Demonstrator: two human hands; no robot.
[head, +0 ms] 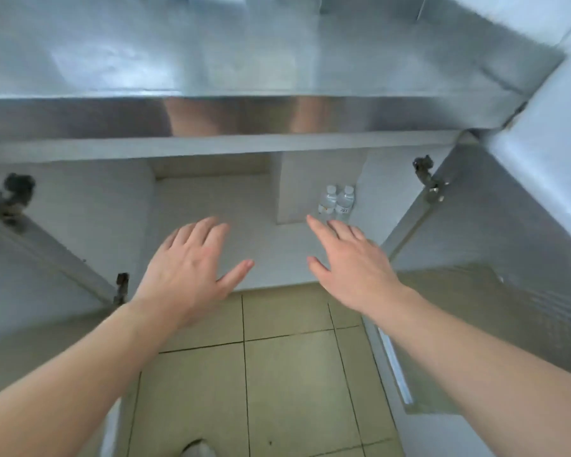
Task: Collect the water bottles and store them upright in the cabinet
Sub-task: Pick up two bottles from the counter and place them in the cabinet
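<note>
Two clear water bottles with white caps, one (328, 200) beside the other (345, 201), stand upright at the back right of the open cabinet floor (218, 206). My right hand (353, 262) hovers flat, fingers straight, just in front of the bottles and apart from them. My left hand (188, 268) is spread flat over the cabinet's front edge, holding nothing.
A steel countertop (244, 54) overhangs the cabinet. The left door (40, 245) and the right door (495, 258) both stand swung open, with dark hinges. A white post (297, 189) rises inside beside the bottles. Below me is a beige tiled floor (277, 374).
</note>
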